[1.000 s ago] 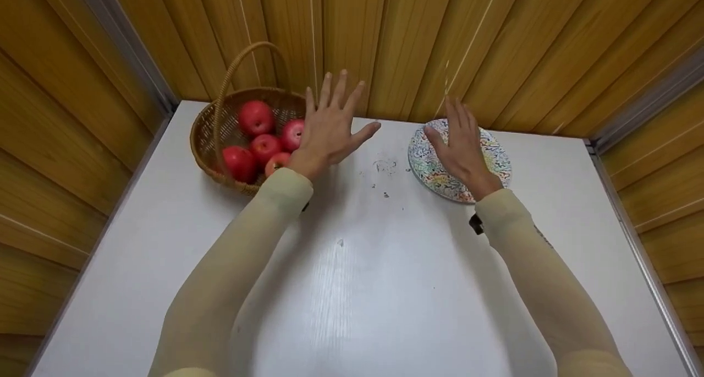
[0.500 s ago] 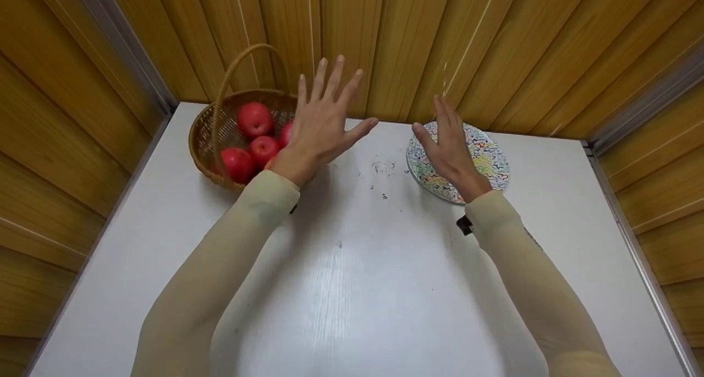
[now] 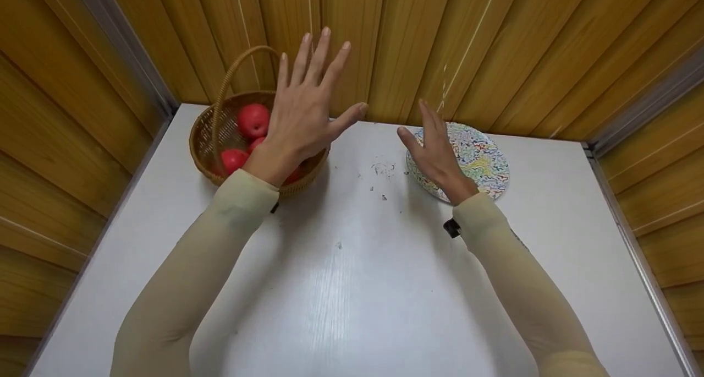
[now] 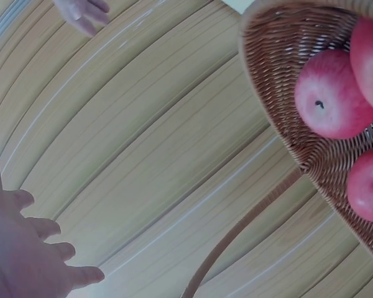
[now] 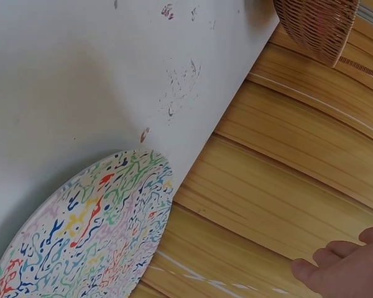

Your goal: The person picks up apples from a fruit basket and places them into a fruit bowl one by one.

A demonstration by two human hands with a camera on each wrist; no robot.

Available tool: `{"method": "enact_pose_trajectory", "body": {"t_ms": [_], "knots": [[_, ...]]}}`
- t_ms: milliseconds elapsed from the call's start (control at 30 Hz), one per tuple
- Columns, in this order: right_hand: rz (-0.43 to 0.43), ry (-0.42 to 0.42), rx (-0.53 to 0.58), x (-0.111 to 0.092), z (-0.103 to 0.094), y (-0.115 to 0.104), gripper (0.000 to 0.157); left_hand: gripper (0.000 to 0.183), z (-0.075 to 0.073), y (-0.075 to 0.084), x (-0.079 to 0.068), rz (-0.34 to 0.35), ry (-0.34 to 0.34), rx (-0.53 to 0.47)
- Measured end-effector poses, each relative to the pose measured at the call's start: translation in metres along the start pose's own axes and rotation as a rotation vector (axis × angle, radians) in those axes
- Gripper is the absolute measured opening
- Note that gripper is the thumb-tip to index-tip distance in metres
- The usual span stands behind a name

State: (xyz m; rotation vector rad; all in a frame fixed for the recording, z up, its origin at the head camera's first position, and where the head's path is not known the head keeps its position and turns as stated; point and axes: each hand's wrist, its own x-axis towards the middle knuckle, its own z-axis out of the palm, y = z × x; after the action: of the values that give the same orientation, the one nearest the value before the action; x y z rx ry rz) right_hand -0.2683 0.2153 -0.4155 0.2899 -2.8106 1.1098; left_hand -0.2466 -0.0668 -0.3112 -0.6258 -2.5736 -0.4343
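Over the right part of a wicker basket (image 3: 201, 146), my left hand (image 3: 301, 115) hovers with fingers spread and nothing held. Red apples (image 3: 253, 120) lie inside the basket; the hand and wrist cover some of them in the head view, while the left wrist view shows an apple (image 4: 334, 93) close up. My right hand (image 3: 438, 152) is held above the left side of a round plate (image 3: 484, 165) with a multicoloured squiggle pattern. Its fingers are extended and hold nothing. The plate (image 5: 93, 230) lies on the table, apart from the hand in the right wrist view.
The white table (image 3: 352, 289) bears small dark marks (image 3: 383, 170) between basket and plate. Wood-patterned panels (image 3: 401, 47) rise behind it and at both sides. The basket's tall arched handle (image 3: 223, 91) stands up at its left.
My left hand has moved left and up, further over the basket, covering more apples. My right hand has shifted left, uncovering more of the plate. Basket and plate stay in place.
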Motion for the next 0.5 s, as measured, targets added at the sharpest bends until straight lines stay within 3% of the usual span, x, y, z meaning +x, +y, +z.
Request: {"method": "enact_pose_trajectory", "body": {"t_ms": [267, 500], "knots": [[-0.02, -0.026, 0.026, 0.003, 0.011, -0.011, 0.091, 0.089, -0.025, -0.005, -0.002, 0.004, 0.113, -0.043], [-0.033, -0.046, 0.049, 0.005, 0.02, -0.02, 0.091, 0.088, -0.038, -0.015, -0.007, 0.02, 0.181, -0.056]]}}
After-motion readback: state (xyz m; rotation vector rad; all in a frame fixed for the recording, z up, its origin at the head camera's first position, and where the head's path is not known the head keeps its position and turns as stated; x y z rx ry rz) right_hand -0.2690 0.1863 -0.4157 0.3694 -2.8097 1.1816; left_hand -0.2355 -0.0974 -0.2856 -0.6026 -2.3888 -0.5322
